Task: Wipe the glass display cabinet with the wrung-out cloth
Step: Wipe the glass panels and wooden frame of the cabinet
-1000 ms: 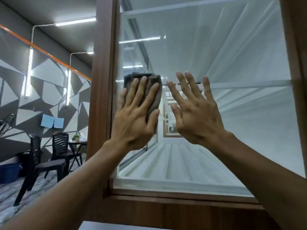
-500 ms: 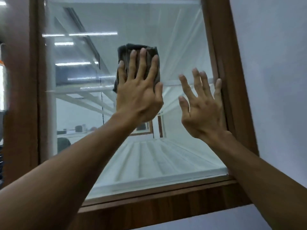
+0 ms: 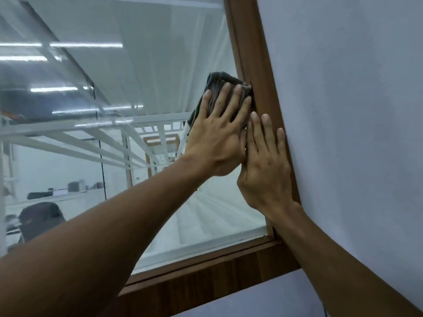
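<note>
We press the dark grey cloth (image 3: 215,84) flat against the glass pane (image 3: 142,88) of the display cabinet with our left hand (image 3: 217,140), fingers straight and spread over the cloth, not curled round it. The cloth is bunched, high on the pane, and its right edge touches the brown wooden frame (image 3: 247,53). Our right hand (image 3: 267,172) lies flat on that upright, just beside the left hand and touching it, fingers straight and pointing up, holding nothing. Both forearms are bare. The frame's bottom rail (image 3: 206,273) runs under the glass. A pale grey wall (image 3: 343,110) sits right of the frame. White shelves (image 3: 68,128) show behind the glass, with reflected strip lights (image 3: 84,45) upper left; small dark things lower left are too blurry to name.
</note>
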A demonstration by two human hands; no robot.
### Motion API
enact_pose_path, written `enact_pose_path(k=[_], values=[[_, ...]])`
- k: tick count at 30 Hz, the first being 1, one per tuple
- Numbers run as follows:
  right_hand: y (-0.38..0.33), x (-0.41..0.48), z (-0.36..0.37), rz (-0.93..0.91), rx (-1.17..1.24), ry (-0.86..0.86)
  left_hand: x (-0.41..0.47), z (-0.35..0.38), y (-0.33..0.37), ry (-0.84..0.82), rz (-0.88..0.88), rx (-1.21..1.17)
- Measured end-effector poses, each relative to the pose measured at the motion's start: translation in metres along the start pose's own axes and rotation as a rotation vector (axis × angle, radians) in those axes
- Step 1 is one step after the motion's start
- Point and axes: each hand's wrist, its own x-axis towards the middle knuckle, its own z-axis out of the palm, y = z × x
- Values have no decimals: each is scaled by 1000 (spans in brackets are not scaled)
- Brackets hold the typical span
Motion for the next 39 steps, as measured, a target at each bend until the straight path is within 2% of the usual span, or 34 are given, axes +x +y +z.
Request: enact_pose_path(k=[5, 8, 16, 21, 25, 29, 33, 35, 37, 39], values=[[-5, -13, -3, 14, -38, -58, -24, 2, -7, -19, 149, -1], [-16, -16, -4, 33, -76, -92, -48, -3, -22, -21, 162, -4], [-93, 10, 12, -114, 170, -130, -122, -15, -84, 107, -134, 0], [-160, 20, 18, -266, 206, -131, -170, -29, -136, 146, -279, 4], [-212, 20, 23, -312, 212, -139, -205, -35, -169, 140, -381, 11], [-225, 15, 25, -343, 179, -157, -235, -38, -179, 168, -486, -26], [-217, -1, 21, -414, 178, -170, -259, -29, -142, 207, -631, -57], [-213, -9, 19, -442, 182, -166, -266, -22, -118, 157, -549, -34], [-205, -11, 19, -424, 199, -151, -265, -22, -119, 95, -342, 2], [-191, -9, 18, -358, 199, -145, -249, -26, -140, 102, -301, 7]])
